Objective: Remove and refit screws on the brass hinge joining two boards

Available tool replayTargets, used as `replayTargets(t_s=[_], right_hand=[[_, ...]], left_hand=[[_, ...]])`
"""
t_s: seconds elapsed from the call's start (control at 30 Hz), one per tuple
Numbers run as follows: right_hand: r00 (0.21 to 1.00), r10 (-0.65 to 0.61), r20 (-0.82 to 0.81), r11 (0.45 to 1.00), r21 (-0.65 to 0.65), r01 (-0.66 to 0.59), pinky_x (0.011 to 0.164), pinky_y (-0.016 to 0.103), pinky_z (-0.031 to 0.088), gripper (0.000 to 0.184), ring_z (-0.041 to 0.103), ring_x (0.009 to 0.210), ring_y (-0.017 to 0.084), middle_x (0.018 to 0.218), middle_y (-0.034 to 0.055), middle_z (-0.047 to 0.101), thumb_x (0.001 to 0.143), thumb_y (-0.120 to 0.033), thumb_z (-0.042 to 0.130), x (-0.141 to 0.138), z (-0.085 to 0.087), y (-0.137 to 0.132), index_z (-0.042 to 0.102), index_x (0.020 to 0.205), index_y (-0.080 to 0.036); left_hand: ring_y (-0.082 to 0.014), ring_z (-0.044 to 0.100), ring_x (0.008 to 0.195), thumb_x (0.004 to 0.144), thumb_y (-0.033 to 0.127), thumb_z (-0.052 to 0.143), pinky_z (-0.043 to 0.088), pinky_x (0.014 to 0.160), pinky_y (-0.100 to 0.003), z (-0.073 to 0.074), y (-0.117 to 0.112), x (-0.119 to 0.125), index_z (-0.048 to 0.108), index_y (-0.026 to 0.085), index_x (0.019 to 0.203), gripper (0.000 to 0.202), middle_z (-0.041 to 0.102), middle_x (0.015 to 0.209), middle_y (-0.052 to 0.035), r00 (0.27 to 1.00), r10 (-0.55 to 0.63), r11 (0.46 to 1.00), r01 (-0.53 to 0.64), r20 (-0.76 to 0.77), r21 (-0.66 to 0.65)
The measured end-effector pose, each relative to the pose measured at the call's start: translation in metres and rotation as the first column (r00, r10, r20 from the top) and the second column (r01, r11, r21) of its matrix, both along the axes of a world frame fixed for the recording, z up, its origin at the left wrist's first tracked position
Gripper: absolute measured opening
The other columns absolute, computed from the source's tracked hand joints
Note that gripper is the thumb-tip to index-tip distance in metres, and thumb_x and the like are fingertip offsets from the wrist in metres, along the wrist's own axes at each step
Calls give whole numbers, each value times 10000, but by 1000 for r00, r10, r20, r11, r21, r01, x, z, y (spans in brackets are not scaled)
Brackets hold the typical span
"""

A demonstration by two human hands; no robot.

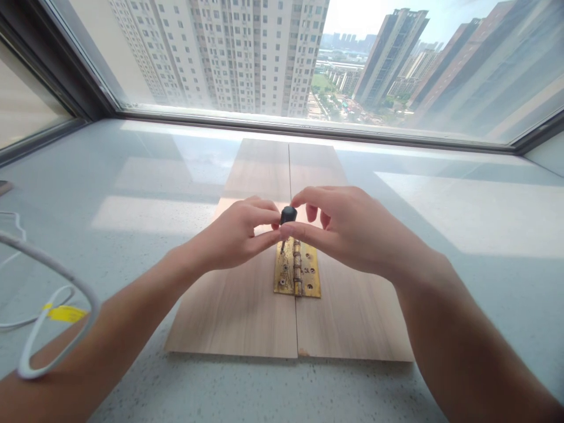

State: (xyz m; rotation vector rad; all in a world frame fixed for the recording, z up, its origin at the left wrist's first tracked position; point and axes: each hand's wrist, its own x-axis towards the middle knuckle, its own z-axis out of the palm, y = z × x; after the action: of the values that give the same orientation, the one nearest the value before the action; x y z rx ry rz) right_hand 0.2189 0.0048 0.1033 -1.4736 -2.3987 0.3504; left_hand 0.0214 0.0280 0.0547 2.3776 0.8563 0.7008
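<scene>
A screwdriver [288, 215] with a short black handle stands nearly upright over the left leaf of a worn brass hinge [314, 276]. Its tip meets the upper part of that leaf. My left hand [247, 232] pinches the handle from the left with thumb and forefinger. From the right, my right hand [341, 226] also grips the handle between thumb and fingertip, its other fingers curled. The hinge lies across the seam of two pale wooden boards [238, 317]. Screws show in the left leaf's lower holes; whether the right leaf's holes hold screws is hard to tell.
The boards lie on a speckled white sill [145, 388]. A white cable [53, 261] with a yellow tag [66, 313] loops at the left, in front of my left forearm. A dark-framed window [308, 130] borders the far side. Part of a small object [4, 187] shows at the left edge.
</scene>
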Motion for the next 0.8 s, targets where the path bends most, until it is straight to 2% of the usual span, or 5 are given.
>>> replayTargets(t_s=[0.17, 0.3, 0.47, 0.6, 0.8], right_hand=[[989, -31, -144, 999, -14, 29, 580, 259, 356, 325, 536, 644, 121, 758, -10, 629, 869, -514, 569, 11, -1, -5, 658, 975, -220], [987, -40, -154, 999, -15, 38, 566, 255, 329, 298, 503, 616, 111, 694, -19, 595, 869, -490, 572, 7, -5, -4, 640, 852, -201], [994, 35, -102, 999, 29, -32, 534, 267, 252, 382, 379, 548, 96, 550, -40, 443, 922, -406, 491, -10, -6, 0, 427, 613, -191], [995, 75, -73, 997, 9, -75, 527, 272, 237, 366, 353, 543, 94, 563, -39, 427, 943, -358, 435, -14, -4, 0, 374, 621, -197], [988, 51, -142, 999, -3, -52, 518, 270, 241, 355, 371, 540, 94, 555, -41, 440, 921, -385, 491, -12, -9, 5, 420, 630, -194]], left_hand=[[-161, 532, 758, 896, 271, 583, 409, 687, -293, -10, -9, 5, 707, 197, 841, 155, 648, 752, -13, 989, 127, 986, -134, 69, 100], [-173, 554, 812, 899, 281, 580, 434, 727, -312, -15, -12, 6, 706, 193, 900, 153, 675, 847, -31, 989, 110, 990, -118, 103, 73], [-186, 581, 986, 914, 247, 549, 452, 861, -325, -13, -1, 0, 666, 194, 998, 154, 678, 1040, -43, 993, -15, 996, 26, 120, -88], [-182, 615, 1009, 931, 257, 525, 470, 872, -308, -15, 13, -5, 660, 220, 1089, 210, 688, 1121, -29, 965, -177, 930, 228, 191, -290], [-196, 610, 1005, 910, 283, 580, 457, 891, -323, -29, 6, 0, 702, 216, 1045, 194, 702, 1057, -39, 967, -9, 978, 61, 253, -200]])
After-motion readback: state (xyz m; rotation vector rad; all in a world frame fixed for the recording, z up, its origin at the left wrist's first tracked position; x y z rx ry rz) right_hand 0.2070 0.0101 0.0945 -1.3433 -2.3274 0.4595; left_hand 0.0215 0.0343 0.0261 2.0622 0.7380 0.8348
